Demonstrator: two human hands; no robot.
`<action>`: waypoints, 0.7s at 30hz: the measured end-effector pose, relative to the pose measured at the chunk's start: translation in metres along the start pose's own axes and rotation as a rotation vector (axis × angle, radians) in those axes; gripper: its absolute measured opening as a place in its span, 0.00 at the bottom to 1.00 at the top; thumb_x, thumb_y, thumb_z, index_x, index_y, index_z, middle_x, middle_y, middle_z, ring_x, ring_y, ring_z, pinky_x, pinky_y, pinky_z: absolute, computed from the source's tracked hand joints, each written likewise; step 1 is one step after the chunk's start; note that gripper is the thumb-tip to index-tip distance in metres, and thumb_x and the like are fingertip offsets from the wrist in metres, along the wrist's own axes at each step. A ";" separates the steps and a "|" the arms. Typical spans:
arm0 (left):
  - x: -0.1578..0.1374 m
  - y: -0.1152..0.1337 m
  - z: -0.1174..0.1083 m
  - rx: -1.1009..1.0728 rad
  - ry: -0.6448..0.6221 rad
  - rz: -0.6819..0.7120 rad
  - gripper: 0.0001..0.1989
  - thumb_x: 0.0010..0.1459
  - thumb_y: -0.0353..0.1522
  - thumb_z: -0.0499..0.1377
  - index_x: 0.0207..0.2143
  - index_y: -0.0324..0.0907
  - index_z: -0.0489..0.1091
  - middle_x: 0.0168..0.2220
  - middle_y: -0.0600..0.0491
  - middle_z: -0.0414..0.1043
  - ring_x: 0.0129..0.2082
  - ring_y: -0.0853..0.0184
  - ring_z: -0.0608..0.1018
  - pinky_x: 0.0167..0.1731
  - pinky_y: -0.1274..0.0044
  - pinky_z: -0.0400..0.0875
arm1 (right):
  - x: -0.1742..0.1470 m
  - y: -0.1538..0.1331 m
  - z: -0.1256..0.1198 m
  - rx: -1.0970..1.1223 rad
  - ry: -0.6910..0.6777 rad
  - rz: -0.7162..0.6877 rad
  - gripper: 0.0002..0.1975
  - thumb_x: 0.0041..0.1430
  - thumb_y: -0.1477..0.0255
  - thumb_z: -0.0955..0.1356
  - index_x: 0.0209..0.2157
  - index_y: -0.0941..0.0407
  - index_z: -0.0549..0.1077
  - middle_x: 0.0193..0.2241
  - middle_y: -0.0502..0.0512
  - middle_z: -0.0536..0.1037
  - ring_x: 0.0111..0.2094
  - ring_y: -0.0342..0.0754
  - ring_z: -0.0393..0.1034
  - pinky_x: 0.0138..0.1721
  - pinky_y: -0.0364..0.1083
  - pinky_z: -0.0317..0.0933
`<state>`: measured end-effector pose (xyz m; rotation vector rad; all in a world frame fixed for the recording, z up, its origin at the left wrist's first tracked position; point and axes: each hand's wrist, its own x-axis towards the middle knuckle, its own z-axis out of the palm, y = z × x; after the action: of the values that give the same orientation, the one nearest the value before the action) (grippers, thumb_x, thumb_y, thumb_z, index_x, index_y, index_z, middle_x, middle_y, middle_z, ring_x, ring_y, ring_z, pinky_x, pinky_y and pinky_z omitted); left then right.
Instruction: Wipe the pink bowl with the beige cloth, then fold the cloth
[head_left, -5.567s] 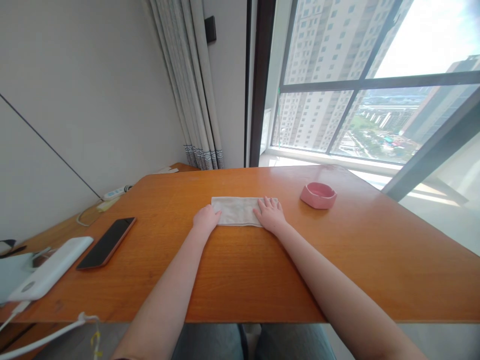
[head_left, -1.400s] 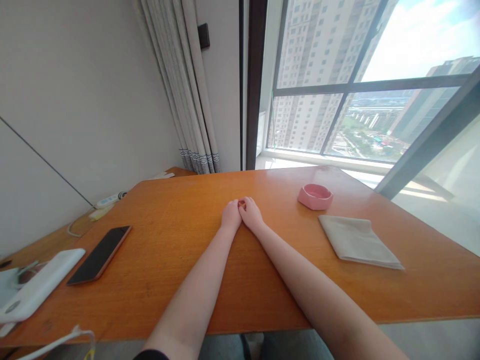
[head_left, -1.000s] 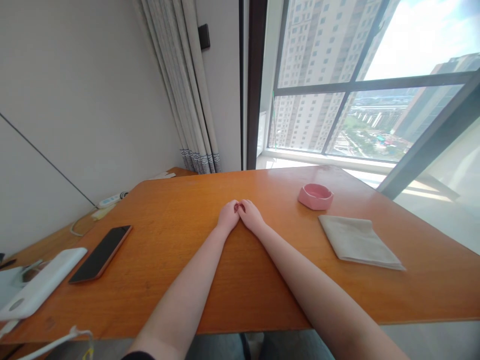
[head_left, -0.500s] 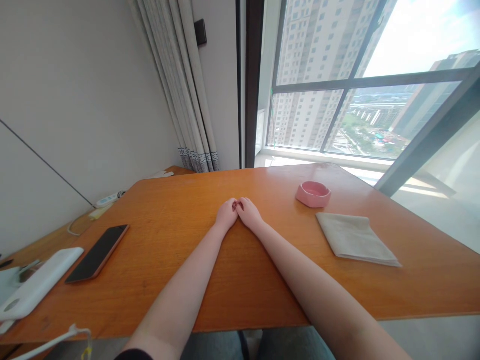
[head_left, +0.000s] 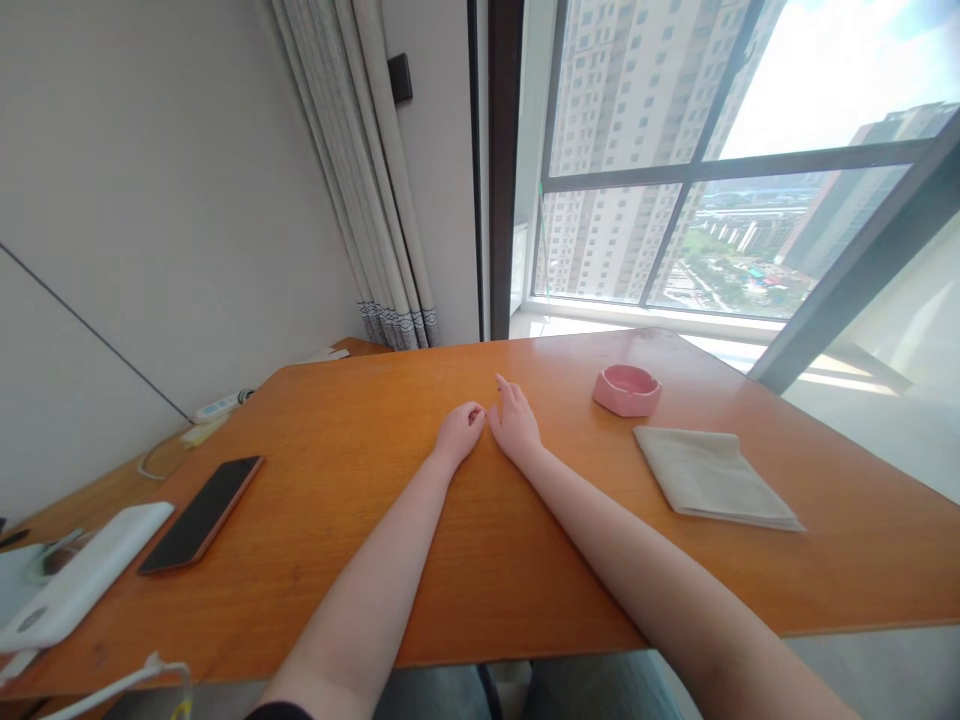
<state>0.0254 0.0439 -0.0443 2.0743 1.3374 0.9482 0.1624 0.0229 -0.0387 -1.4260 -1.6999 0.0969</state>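
My left hand (head_left: 459, 432) rests on the wooden table near its middle, with its fingers curled in toward the thumb. Nothing shows in it. Just to its right, my right hand (head_left: 515, 422) has its fingers stretched forward and apart, and it holds nothing. The thumb side of each hand almost meets the other; whether they touch I cannot tell. A pink ashtray-like bowl (head_left: 627, 392) with angular sides sits farther right, beyond reach of the fingertips. Nearer me, below the bowl, lies a folded beige cloth (head_left: 716, 478).
On the left of the wooden table (head_left: 337, 520) lie a dark phone (head_left: 202, 512) and a white power bank-like slab (head_left: 86, 575). A white cable (head_left: 112, 688) crosses the near left corner. Behind stand a curtain (head_left: 360, 170) and a large window (head_left: 690, 175).
My right hand has parted from my left, uncurled its fingers and shifted slightly right. My left hand stays curled in nearly the same place. The view has tilted slightly.
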 end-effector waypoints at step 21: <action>-0.004 0.004 -0.003 0.048 -0.026 -0.034 0.09 0.56 0.31 0.51 0.33 0.40 0.72 0.31 0.51 0.74 0.32 0.67 0.74 0.33 0.77 0.66 | 0.015 0.118 -0.104 -0.695 0.112 0.520 0.18 0.54 0.61 0.63 0.38 0.60 0.73 0.42 0.66 0.73 0.52 0.63 0.55 0.54 0.64 0.44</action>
<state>0.0246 0.0385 -0.0408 2.0856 1.3906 0.8799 0.3203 0.0268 -0.0339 -2.3182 -1.2767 -0.3146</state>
